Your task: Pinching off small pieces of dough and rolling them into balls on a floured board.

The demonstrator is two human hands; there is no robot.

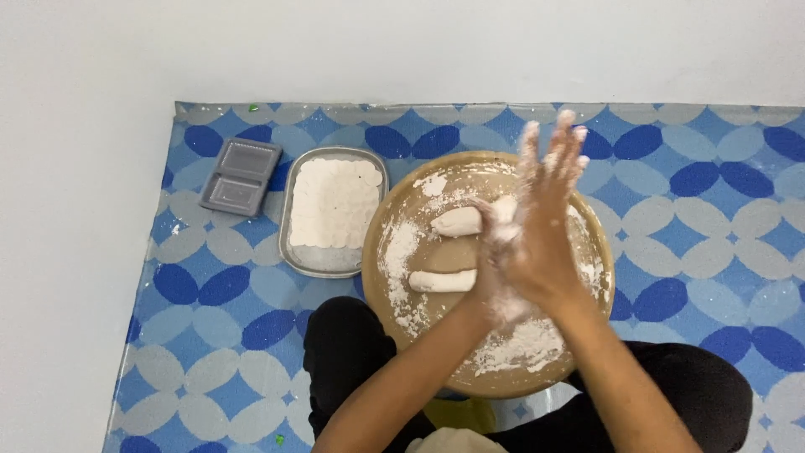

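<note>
Left hand, right hand pressed together — above board centre.

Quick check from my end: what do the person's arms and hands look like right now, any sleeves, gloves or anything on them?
Both forearms are bare, with no sleeves, gloves, watch or rings visible. The left hand and right hand are dusted with white flour, thickest on the fingers and around the left wrist. Dark trousers show on the legs below.
</note>
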